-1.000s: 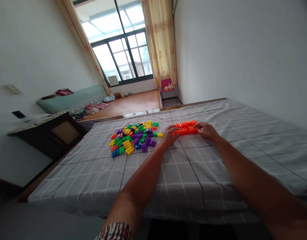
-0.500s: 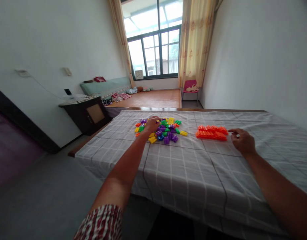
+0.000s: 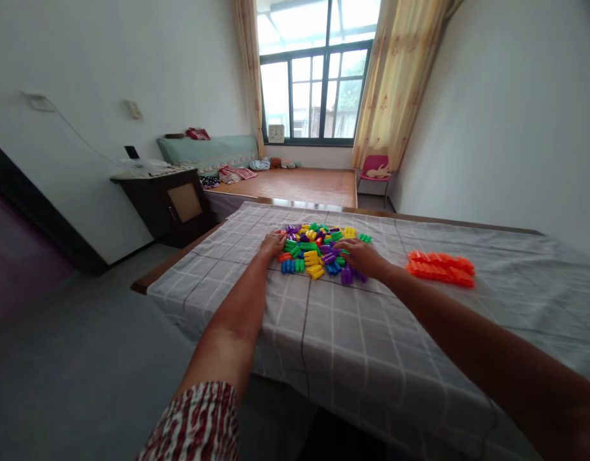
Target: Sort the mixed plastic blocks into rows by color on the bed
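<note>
A pile of small ribbed plastic building blocks [image 3: 311,257] in purple, green, yellow, blue and orange lies on the checked cloth. At the pile's left edge rests my left hand [image 3: 273,244], its fingers stretched over the outer blocks. My right hand [image 3: 365,257] reaches in from the right, palm down, with its fingers apart and touching purple and green blocks. Both hands cover some of the blocks beneath them. To the right, behind my right forearm, two rows of joined orange blocks [image 3: 441,267] lie side by side.
The grey checked tablecloth [image 3: 256,314] covers the table and hangs over its front edge. Beyond stand a bed [image 3: 309,182], a pink chair [image 3: 375,168] and a dark cabinet [image 3: 173,208] at the left.
My right hand has left the orange rows and moved left to the pile. My left hand has drawn back to the pile's left edge. The view has turned slightly left.
</note>
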Demonstrator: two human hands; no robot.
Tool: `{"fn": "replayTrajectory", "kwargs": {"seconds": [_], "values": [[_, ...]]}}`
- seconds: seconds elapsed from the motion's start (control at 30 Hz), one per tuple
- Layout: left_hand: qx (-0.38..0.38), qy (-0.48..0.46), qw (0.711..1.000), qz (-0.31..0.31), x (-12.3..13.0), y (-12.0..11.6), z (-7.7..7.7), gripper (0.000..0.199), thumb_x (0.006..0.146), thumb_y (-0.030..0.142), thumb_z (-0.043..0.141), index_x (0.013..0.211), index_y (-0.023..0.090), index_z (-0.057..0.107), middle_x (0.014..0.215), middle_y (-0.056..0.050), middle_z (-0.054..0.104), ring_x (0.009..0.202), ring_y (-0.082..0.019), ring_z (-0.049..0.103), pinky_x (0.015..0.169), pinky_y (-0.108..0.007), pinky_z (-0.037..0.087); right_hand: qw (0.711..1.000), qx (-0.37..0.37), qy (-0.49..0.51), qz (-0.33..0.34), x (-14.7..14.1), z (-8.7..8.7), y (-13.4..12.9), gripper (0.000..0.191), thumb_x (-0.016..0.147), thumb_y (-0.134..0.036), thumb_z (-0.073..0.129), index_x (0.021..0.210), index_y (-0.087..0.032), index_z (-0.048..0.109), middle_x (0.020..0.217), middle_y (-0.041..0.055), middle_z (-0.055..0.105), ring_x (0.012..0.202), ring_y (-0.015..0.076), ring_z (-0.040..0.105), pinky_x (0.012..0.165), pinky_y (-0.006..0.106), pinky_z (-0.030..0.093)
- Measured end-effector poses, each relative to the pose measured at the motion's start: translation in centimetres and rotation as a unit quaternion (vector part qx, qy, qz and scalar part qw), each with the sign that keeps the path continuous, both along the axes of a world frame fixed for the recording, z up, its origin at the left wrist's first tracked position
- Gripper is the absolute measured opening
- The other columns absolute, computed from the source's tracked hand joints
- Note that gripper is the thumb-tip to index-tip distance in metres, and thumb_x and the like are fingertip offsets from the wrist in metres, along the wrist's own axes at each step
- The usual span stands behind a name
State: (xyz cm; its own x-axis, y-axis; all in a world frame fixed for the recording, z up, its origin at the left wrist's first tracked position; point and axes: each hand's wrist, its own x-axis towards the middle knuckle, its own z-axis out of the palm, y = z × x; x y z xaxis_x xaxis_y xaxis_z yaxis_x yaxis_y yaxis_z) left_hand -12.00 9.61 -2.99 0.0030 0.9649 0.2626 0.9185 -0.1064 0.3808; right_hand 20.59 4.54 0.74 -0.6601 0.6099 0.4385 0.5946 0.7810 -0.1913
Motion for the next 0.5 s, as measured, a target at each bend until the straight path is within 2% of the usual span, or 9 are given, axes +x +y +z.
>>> {"fn": "replayTrajectory", "kwargs": {"seconds": [0.1, 0.23, 0.33, 0.4, 0.5], "values": [[0.016, 0.007, 1.0, 0.023, -0.7, -0.5, -0.3, 0.028, 0.092, 0.031, 0.048, 0.094, 0.022, 0.075, 0.117, -0.008, 0.069, 0.122, -0.021, 0.054, 0.107, -0.035, 0.036, 0.999, -0.033, 0.0, -0.039, -4.9, -0.4, 2.5, 0.028, 0.091, -0.02, 0.05, 0.114, -0.025, 0.065, 0.121, 0.0064, 0.068, 0.113, 0.0221, 0.06, 0.099, 0.036, 0.045], [0.032, -0.011, 0.997, 0.074, -1.9, -1.6, -0.6, 0.027, 0.09, 0.028, 0.05, 0.105, 0.024, 0.073, 0.119, -0.006, 0.068, 0.118, -0.022, 0.056, 0.104, -0.035, 0.04, 0.991, -0.067, -0.008, -0.113, -8.2, -1.3, 5.3, 0.019, 0.086, -0.024, 0.06, 0.104, -0.025, 0.067, 0.104, 0.0051, 0.073, 0.098, 0.0202, 0.067, 0.087, 0.03, 0.05], [0.032, -0.039, 0.993, 0.106, -2.5, -1.8, -0.8, 0.032, 0.088, 0.019, 0.051, 0.112, 0.022, 0.071, 0.12, -0.007, 0.069, 0.113, -0.021, 0.06, 0.099, -0.03, 0.044, 0.988, -0.099, 0.0, -0.121, -8.7, -1.7, 6.0, 0.018, 0.078, -0.021, 0.067, 0.095, -0.024, 0.066, 0.092, 0.0023, 0.073, 0.084, 0.0176, 0.067, 0.076, 0.027, 0.052], [0.028, -0.057, 0.99, 0.125, -2.8, -1.8, -0.8, 0.032, 0.086, 0.018, 0.053, 0.113, 0.021, 0.071, 0.116, -0.007, 0.07, 0.107, -0.021, 0.064, 0.094, -0.028, 0.047, 0.983, -0.146, 0.025, -0.112, -8.3, -1.8, 5.9, 0.02, 0.074, -0.019, 0.07, 0.093, -0.023, 0.063, 0.088, 0.001, 0.072, 0.078, 0.0162, 0.067, 0.072, 0.025, 0.052], [0.023, -0.075, 0.985, 0.153, -3.0, -1.7, -0.8, 0.03, 0.084, 0.02, 0.056, 0.109, 0.022, 0.073, 0.108, -0.006, 0.073, 0.1, -0.023, 0.067, 0.089, -0.03, 0.049, 0.967, -0.216, 0.117, -0.072, -6.4, -1.8, 5.4, 0.025, 0.07, -0.015, 0.07, 0.091, -0.021, 0.058, 0.095, 0.0016, 0.071, 0.086, 0.0166, 0.067, 0.075, 0.027, 0.054]]}}
